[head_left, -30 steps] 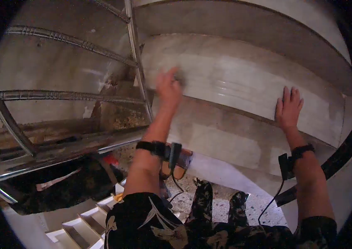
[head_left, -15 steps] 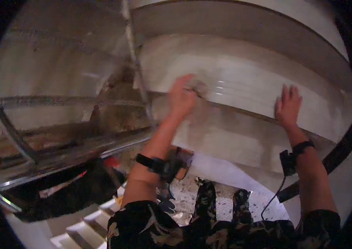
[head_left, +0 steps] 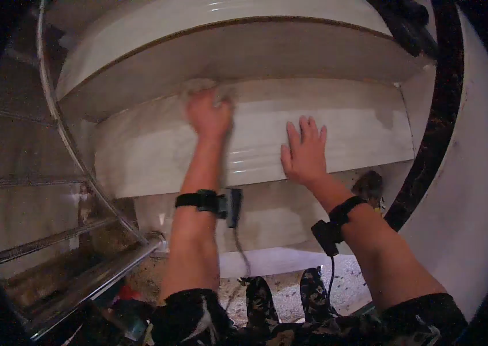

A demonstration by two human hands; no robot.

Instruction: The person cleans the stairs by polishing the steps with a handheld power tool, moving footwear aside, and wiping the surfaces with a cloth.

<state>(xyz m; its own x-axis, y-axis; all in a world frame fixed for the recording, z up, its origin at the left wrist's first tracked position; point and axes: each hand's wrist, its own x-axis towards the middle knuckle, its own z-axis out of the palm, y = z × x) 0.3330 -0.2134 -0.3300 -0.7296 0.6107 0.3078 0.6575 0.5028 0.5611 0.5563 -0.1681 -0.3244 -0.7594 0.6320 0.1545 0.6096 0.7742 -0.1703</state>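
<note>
Left hand [head_left: 208, 115]: round blurred grey wad [head_left: 199, 85], likely soft, light, best palmed | Right hand [head_left: 307, 153]: spread wide on pale step [head_left: 365, 130]

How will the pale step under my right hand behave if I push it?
The pale step is probably stiff, a broad slab lying flat under the right hand. It seems unlikely to tip, with a riser along its back. Shiny streaks hint at slipperiness.

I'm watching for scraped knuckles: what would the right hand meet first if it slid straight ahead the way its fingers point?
Probably the upright riser at the back of the step, though how far the right hand is from it is unclear.
</note>
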